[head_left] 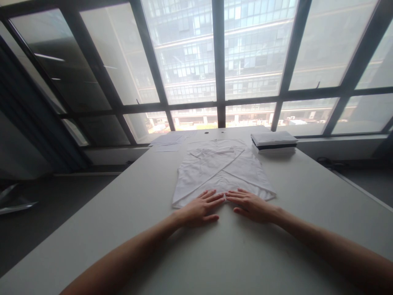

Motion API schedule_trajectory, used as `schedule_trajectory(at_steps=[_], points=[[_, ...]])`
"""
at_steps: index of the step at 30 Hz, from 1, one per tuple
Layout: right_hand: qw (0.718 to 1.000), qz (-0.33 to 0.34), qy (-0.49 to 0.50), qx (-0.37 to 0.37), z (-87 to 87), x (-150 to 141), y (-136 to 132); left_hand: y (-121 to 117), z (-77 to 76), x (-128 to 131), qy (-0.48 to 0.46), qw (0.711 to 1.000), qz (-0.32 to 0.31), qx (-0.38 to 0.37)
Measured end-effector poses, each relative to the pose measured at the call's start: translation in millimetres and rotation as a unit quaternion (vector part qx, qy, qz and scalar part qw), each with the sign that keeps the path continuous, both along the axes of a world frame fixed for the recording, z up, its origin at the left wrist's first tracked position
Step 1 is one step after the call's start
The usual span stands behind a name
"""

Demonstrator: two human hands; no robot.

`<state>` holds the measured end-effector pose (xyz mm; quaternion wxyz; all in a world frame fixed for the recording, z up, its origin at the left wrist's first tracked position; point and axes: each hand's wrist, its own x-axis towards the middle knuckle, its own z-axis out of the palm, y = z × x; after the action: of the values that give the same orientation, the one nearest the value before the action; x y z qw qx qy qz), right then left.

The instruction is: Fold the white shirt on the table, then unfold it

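Note:
A white shirt-like garment [221,164] lies flat on the table, its sides folded inward so that the edges cross near the middle. My left hand [202,207] rests flat on its near edge, left of centre, with the fingers spread. On the same edge, right of centre, lies my right hand [250,205], also flat with its fingers stretched out. The fingertips of both hands almost meet. Neither hand grips the cloth. Some wrinkles run across the garment, and its near edge is partly hidden under my hands.
A stack of folded clothes [273,142], white with a dark layer, sits at the far right of the white table [138,196]. Loose paper sheets [167,139] lie at the far left. Large windows [187,49] rise beyond the table, with a dark curtain [37,110] to the left.

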<state>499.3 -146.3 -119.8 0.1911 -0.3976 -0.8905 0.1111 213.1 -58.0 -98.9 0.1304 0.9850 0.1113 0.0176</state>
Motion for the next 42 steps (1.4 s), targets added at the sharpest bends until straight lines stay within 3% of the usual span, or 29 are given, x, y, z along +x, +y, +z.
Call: schedule_trajectory(at_steps=[42], points=[[1.0,0.006,0.022,0.008,0.0,0.2,-0.5,0.4,-0.7,0.2,0.0,1.0,0.0,0.005]])
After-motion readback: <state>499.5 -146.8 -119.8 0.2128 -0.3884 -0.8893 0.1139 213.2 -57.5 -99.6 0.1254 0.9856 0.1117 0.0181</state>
